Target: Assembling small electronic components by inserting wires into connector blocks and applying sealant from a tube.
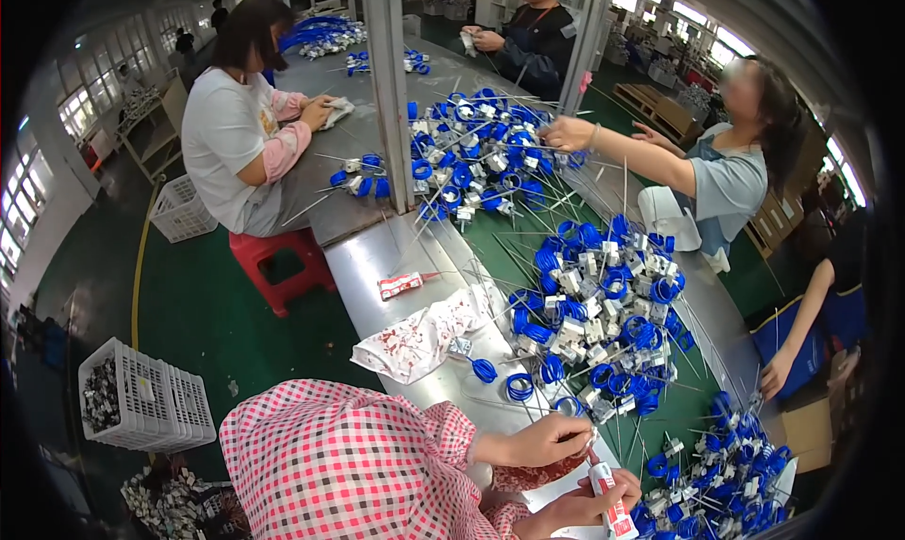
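Both my arms wear pink-checked sleeves. My left hand is closed in a pinch on a small white part, mostly hidden by the fingertips. Just below it, my right hand grips a red-and-white squeeze tube, its nozzle tilted up against or close to the pinched part. Beyond my hands lies a big heap of parts with coiled blue wires, white blocks and thin metal rods. A few loose blue coils rest near my left hand. A red-stained white cloth lies on the metal tabletop.
Another red-and-white tube lies past the cloth. More blue-wired heaps stand at the far middle and near right. A metal post rises from the table. Co-workers sit around it. A red stool and white crates stand left.
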Demonstrator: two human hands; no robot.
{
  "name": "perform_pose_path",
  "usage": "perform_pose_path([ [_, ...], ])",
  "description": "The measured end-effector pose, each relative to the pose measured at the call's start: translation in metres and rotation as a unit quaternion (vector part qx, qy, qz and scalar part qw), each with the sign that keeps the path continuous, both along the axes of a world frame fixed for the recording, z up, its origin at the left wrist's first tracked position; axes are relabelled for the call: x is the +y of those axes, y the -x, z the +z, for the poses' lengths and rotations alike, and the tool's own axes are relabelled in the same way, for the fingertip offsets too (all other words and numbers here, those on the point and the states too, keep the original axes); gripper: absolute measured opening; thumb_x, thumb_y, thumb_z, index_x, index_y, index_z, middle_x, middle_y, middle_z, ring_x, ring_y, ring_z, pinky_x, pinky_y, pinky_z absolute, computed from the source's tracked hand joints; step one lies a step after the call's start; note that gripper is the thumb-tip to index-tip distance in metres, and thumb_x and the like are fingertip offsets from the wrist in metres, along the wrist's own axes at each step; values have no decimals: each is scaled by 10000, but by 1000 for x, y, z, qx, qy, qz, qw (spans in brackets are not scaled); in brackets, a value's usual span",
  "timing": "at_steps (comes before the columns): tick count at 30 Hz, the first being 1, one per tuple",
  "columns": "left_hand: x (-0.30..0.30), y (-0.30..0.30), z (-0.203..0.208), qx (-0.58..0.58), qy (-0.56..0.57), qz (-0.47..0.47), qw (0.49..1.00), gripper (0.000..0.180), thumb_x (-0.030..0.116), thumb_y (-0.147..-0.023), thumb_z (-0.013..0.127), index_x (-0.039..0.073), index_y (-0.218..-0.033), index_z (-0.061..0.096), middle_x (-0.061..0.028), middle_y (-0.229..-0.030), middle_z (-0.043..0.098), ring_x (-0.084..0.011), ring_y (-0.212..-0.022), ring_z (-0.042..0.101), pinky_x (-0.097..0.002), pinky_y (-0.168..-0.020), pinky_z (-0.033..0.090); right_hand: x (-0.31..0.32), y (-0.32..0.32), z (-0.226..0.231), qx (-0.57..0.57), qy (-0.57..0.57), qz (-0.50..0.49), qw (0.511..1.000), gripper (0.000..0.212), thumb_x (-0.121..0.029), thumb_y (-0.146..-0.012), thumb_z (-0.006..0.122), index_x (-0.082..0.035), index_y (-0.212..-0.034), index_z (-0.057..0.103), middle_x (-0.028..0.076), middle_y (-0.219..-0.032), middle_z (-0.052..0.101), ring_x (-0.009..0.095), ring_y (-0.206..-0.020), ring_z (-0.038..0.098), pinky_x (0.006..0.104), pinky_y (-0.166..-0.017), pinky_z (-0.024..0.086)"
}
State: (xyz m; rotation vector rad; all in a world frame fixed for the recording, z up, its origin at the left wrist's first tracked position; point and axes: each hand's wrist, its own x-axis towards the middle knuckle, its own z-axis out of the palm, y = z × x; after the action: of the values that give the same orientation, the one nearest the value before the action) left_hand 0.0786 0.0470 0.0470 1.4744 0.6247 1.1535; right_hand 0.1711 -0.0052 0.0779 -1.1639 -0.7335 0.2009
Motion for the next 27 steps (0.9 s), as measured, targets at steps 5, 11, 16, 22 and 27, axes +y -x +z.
perform_pose_path([
  [5, -6, -7, -4, 36, -47, 2, 998, 202, 141, -843, 463, -2, -704, 435, -127, -578, 446, -223, -499, 450, -320, -486, 353, -9, -2, 4, -16, 10, -22, 1000, 234, -234, -826, 474, -39, -708, 419, 55, -704, 449, 75, -441, 366, 175, -348, 262],
  [11, -17, -22, -1, 33, 5, -49, 998, 167, 149, -825, 468, 20, -726, 504, -119, -589, 490, -222, -500, 481, -316, -478, 377, -22, -16, -6, -69, 23, -92, 993, 227, -214, -812, 469, -34, -686, 415, 52, -667, 440, 105, -513, 376, 208, -391, 254],
  [16, -30, -48, -15, 34, -34, -27, 998, 161, 113, -791, 480, 17, -662, 477, -116, -559, 460, -224, -465, 428, -328, -450, 338, -42, -28, -6, 0, 57, -122, 991, 209, -217, -791, 461, -21, -722, 435, 77, -693, 448, 128, -519, 418, 195, -350, 283],
  [22, -28, -47, -21, 160, -39, -83, 983, 97, 95, -785, 517, 20, -726, 500, -136, -601, 496, -283, -545, 522, -365, -488, 396, -47, -39, -23, -9, 53, -163, 985, 251, -271, -836, 450, -34, -756, 446, 88, -750, 484, 120, -471, 409, 191, -373, 294],
  [27, -6, 19, -23, 254, -291, 123, 914, 160, 37, -719, 559, 21, -879, 555, -125, -806, 553, -288, -743, 544, -362, -600, 434, -53, -63, -15, 2, 10, -210, 978, 319, -322, -884, 407, -11, -881, 478, 113, -836, 556, 124, -500, 443, 219, -447, 351],
])
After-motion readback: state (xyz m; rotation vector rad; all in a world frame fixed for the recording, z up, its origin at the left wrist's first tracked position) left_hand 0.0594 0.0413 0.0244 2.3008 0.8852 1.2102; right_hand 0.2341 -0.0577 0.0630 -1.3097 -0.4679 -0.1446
